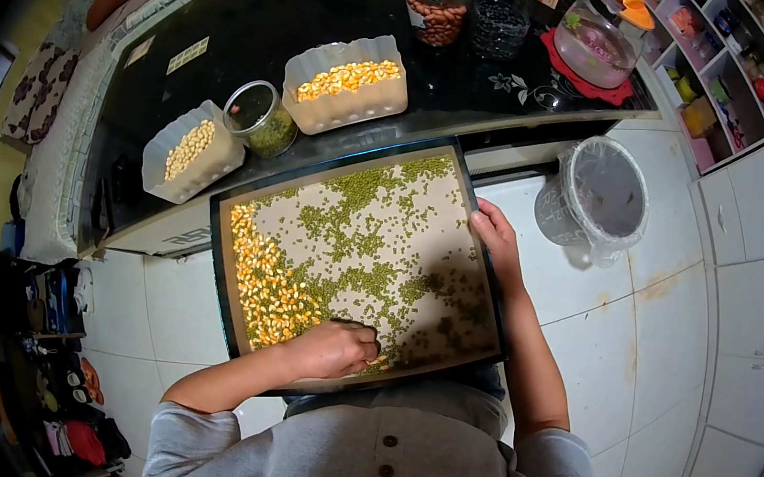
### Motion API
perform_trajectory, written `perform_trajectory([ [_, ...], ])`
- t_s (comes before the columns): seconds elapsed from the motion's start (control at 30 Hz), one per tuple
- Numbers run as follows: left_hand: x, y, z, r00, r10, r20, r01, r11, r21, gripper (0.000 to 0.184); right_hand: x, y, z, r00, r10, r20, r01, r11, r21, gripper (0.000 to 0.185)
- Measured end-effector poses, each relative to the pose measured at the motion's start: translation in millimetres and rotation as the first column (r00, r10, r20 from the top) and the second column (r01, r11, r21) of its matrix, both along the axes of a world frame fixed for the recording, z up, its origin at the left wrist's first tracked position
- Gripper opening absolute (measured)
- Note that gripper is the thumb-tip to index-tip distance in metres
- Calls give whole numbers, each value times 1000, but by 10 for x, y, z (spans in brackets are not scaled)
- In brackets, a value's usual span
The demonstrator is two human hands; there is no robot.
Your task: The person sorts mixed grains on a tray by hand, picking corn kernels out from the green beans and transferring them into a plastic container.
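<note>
A shallow dark-edged tray (484,281) rests over my lap, its far side by the black table. Corn kernels (262,285) lie heaped along its left side, with small green beans (364,193) scattered over the rest. Inside the near edge, my left hand (335,349) is closed with curled fingers among the grains; what they hold, if anything, is hidden. My right hand (498,237) grips the tray's right edge.
On the black table (236,26) stand a tub of corn (347,104), a tub of pale beans (207,172), a glass jar of green beans (270,132), a blue-lidded jar (435,19) and a pitcher (598,47). A lined bin (564,214) stands at right.
</note>
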State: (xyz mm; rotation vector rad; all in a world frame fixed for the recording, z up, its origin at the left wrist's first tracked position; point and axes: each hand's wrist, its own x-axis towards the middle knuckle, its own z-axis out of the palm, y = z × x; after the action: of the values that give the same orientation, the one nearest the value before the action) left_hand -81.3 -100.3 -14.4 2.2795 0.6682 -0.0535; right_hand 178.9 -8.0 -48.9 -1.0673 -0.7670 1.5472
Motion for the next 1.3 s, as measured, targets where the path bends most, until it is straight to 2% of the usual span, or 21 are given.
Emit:
perform_trajectory([
  [0.07,9,-10,6,998,-22,-66,23,999,24,10,-8,-6,30,1000,0,9,0,1000,3,36],
  [0.2,-6,-13,-2,998,-11,-56,12,1000,29,10,3,0,-7,1000,3,4,-3,1000,5,36],
  [0.27,5,45,75,999,35,-30,-39,990,-133,10,9,-2,3,1000,7,5,-7,1000,1,37],
  [0.3,10,38,69,999,35,-30,-38,990,-134,10,10,-1,10,1000,13,6,-13,1000,-1,37],
  [0.37,33,15,45,993,65,101,-54,993,-104,9,12,3,-1,1000,14,6,-14,1000,-2,37],
  [0.5,90,-5,7,994,32,108,-27,998,-51,10,18,7,-20,1000,19,10,-19,1000,4,38],
  [0.57,100,8,8,998,-27,-49,22,994,-103,11,17,2,-11,1000,18,14,-18,1000,2,38],
  [0.67,110,40,56,997,-28,-67,18,989,-149,13,15,10,-20,1000,17,19,-17,1000,1,38],
  [0.9,23,21,-43,996,-27,-81,17,993,-120,11,13,6,-3,1000,9,24,-9,1000,-8,37],
  [1.0,32,37,2,1000,22,-21,-25,988,-152,7,12,4,-22,1000,10,6,-10,1000,-1,37],
  [1.2,55,64,89,995,18,-102,-35,987,-158,6,-4,-5,34,1000,-4,2,4,1000,-13,37],
  [1.3,58,77,96,988,4,-153,-19,995,-98,5,24,8,-13,999,15,32,-16,1000,7,37],
])
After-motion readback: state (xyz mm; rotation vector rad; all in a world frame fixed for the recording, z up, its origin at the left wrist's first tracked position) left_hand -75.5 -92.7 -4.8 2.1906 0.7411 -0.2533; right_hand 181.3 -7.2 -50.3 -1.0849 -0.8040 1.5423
